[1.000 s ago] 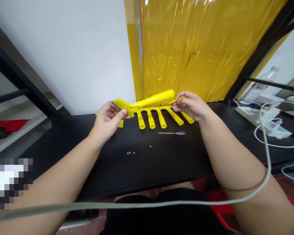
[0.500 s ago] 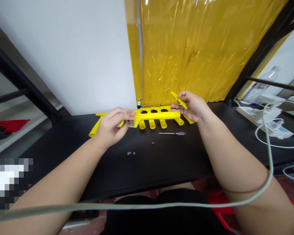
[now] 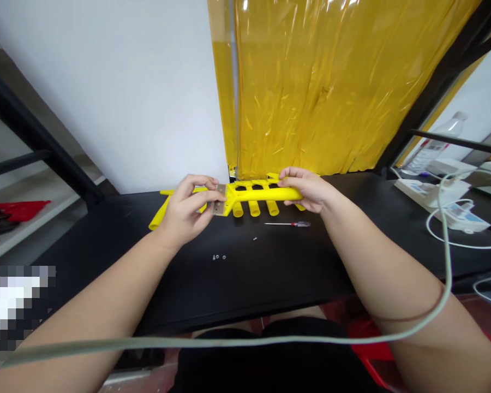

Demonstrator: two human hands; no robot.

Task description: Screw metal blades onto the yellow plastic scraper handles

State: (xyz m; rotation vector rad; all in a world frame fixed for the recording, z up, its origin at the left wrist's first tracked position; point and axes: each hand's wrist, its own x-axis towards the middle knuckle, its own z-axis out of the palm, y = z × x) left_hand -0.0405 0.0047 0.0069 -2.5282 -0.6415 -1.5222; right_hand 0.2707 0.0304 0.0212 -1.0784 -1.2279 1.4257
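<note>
My left hand (image 3: 188, 210) pinches a metal plate with small holes (image 3: 219, 206) at the left end of a yellow tubular plastic part (image 3: 265, 194). That part has a flared bracket end beside the plate. My right hand (image 3: 305, 188) has its fingers around the right end of the same tube. A small flat yellow piece (image 3: 273, 176) shows at its upper fingertips; how firmly it is held I cannot tell. Behind and below lie more yellow tubular parts (image 3: 254, 209), partly hidden. A screwdriver (image 3: 288, 224) with a clear, red-banded handle lies just in front.
On the black table (image 3: 270, 278) lie a loose screw (image 3: 255, 238) and several tiny pieces of hardware (image 3: 218, 256). White power strips (image 3: 445, 204) and a plastic bottle (image 3: 437, 142) stand at right. A pale cable (image 3: 270, 343) crosses in front of my arms.
My right hand has moved left and down onto the tube's right end, carrying the small flat yellow piece with it. My left hand stays at the metal plate, more of which shows.
</note>
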